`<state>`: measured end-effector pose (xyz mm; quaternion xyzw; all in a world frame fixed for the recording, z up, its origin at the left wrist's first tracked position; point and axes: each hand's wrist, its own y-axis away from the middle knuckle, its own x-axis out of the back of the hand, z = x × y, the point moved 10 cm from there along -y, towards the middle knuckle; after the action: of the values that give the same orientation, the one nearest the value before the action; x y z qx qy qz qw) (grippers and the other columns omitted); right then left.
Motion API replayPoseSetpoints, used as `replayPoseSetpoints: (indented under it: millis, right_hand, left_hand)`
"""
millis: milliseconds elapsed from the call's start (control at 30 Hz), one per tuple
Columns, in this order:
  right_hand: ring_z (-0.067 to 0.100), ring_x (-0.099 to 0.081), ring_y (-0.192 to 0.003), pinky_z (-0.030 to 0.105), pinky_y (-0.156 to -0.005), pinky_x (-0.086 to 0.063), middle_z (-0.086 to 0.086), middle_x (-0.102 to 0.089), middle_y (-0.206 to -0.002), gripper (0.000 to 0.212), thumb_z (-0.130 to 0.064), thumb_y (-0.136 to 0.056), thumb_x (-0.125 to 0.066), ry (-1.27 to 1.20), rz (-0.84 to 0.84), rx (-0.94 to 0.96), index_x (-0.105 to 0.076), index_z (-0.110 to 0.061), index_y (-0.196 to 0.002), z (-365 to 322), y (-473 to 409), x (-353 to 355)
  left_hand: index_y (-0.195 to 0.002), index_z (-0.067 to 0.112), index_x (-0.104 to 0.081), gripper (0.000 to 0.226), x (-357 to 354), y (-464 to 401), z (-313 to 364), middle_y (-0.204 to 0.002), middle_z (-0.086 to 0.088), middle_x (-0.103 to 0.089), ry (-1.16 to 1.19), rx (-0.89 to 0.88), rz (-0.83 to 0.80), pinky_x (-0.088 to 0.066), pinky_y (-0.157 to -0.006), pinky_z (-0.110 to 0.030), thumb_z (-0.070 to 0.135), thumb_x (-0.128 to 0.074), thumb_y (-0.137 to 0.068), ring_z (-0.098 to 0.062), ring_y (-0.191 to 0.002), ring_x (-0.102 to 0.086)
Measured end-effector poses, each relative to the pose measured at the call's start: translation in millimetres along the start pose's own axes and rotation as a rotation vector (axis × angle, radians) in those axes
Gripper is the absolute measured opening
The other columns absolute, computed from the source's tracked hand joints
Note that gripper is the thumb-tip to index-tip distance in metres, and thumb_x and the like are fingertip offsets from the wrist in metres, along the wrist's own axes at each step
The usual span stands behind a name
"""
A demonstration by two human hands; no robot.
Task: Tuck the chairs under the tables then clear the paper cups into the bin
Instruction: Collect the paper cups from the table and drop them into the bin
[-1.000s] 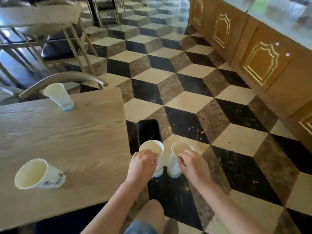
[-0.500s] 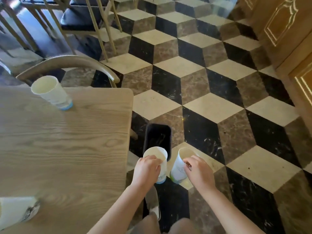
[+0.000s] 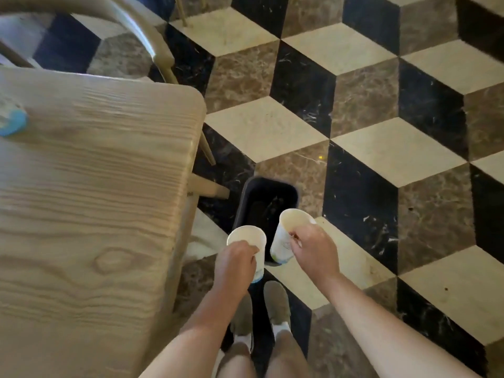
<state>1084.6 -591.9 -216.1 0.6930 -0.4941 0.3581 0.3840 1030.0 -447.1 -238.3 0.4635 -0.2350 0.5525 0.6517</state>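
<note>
Left hand (image 3: 236,259) and right hand (image 3: 313,245) each grasp a paper cup (image 3: 246,237) (image 3: 290,222) above the black bin (image 3: 268,190), positioned so released cups drop inside.

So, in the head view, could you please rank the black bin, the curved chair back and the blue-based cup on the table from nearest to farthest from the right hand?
1. Black bin, on the floor directly under the right hand.
2. Blue-based cup, at the table's far left edge.
3. Curved chair back, beyond the table, upper left.
</note>
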Motion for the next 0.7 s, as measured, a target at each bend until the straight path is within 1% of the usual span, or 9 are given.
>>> replayPoseSetpoints:
  millis: [67, 167, 200, 267, 367, 433, 533, 600, 700]
  right_hand:
    - [0.032, -0.058, -0.068, 0.038, -0.054, -0.047, 0.013, -0.065, -0.073, 0.003, -0.003, -0.078, -0.066, 0.004, -0.030, 0.011, -0.065, -0.006, -0.077, 13.7, -23.1, -26.5]
    - [0.033, -0.057, -0.065, 0.036, -0.050, -0.044, 0.014, -0.062, -0.071, 0.004, -0.004, -0.077, -0.065, 0.035, -0.067, 0.046, -0.064, -0.005, -0.074, 31.6, -51.2, -65.0]
    - [0.033, -0.057, -0.066, 0.036, -0.051, -0.044, 0.014, -0.062, -0.072, 0.003, -0.005, -0.079, -0.064, 0.044, -0.084, 0.055, -0.064, -0.005, -0.075, 37.2, -58.5, -77.1]
    - [0.032, -0.057, -0.075, 0.039, -0.058, -0.047, 0.013, -0.064, -0.080, 0.006, -0.009, -0.081, -0.061, 0.072, -0.129, 0.062, -0.066, -0.006, -0.081, 47.6, -69.3, -98.1]
    - [0.032, -0.057, -0.083, 0.042, -0.066, -0.049, 0.012, -0.063, -0.087, 0.010, -0.012, -0.081, -0.061, 0.074, -0.161, 0.056, -0.065, -0.006, -0.088, 57.6, -76.7, -111.4]
    - [0.030, -0.056, -0.086, 0.041, -0.069, -0.049, 0.011, -0.063, -0.089, 0.012, -0.014, -0.082, -0.061, 0.082, -0.177, 0.060, -0.065, -0.007, -0.091, 57.3, -76.0, -110.6]
    - [0.028, -0.056, -0.090, 0.040, -0.073, -0.050, 0.010, -0.064, -0.093, 0.015, -0.017, -0.084, -0.061, 0.075, -0.199, 0.068, -0.065, -0.009, -0.096, 49.6, -70.4, -94.8]
    - [0.028, -0.056, -0.091, 0.040, -0.073, -0.050, 0.009, -0.063, -0.094, 0.016, -0.019, -0.084, -0.061, 0.079, -0.202, 0.071, -0.064, -0.010, -0.097, 39.8, -64.9, -74.4]
    - [0.026, -0.054, -0.096, 0.039, -0.077, -0.049, 0.007, -0.062, -0.099, 0.020, -0.021, -0.084, -0.061, 0.052, -0.211, 0.086, -0.063, -0.013, -0.102, 13.5, -54.1, -34.0]
  left_hand:
    - [-0.111, 0.017, -0.066, 0.030, -24.3, -25.4, -12.7, -0.101, -0.005, -0.067, -0.012, 0.024, -0.004, -0.048, -0.081, -0.038, 0.006, -0.055, -0.084, -0.028, -0.091, -0.059]
    - [-0.113, 0.018, -0.063, 0.032, -57.4, -55.5, -26.0, -0.106, -0.002, -0.065, -0.075, 0.028, -0.031, -0.037, -0.083, -0.032, 0.007, -0.051, -0.085, -0.025, -0.098, -0.055]
    - [-0.114, 0.018, -0.062, 0.032, -66.0, -64.0, -29.8, -0.107, -0.001, -0.064, -0.087, 0.029, -0.039, -0.036, -0.083, -0.032, 0.008, -0.051, -0.086, -0.025, -0.100, -0.053]
    - [-0.114, 0.018, -0.061, 0.032, -82.1, -76.7, -37.0, -0.107, -0.002, -0.063, -0.106, 0.036, -0.058, -0.037, -0.084, -0.033, 0.008, -0.052, -0.085, -0.025, -0.101, -0.053]
    - [-0.107, 0.015, -0.063, 0.025, -96.8, -83.4, -42.4, -0.102, -0.003, -0.063, -0.104, 0.058, -0.084, -0.039, -0.081, -0.033, 0.010, -0.053, -0.085, -0.026, -0.097, -0.054]
    - [-0.104, 0.014, -0.063, 0.021, -97.9, -80.8, -41.3, -0.098, -0.002, -0.063, -0.109, 0.065, -0.079, -0.042, -0.078, -0.032, 0.015, -0.055, -0.085, -0.023, -0.093, -0.055]
    - [-0.105, 0.016, -0.063, 0.020, -85.0, -69.8, -30.3, -0.100, -0.001, -0.063, -0.079, 0.075, -0.062, -0.043, -0.080, -0.033, 0.019, -0.058, -0.086, -0.021, -0.093, -0.056]
    - [-0.106, 0.017, -0.063, 0.021, -65.8, -59.5, -18.0, -0.100, -0.001, -0.064, -0.074, 0.086, -0.052, -0.044, -0.081, -0.033, 0.020, -0.059, -0.086, -0.021, -0.093, -0.057]
    - [-0.106, 0.015, -0.064, 0.021, -19.1, -41.6, 9.3, -0.097, -0.002, -0.066, -0.057, 0.077, -0.002, -0.047, -0.077, -0.033, 0.022, -0.061, -0.086, -0.021, -0.089, -0.060]
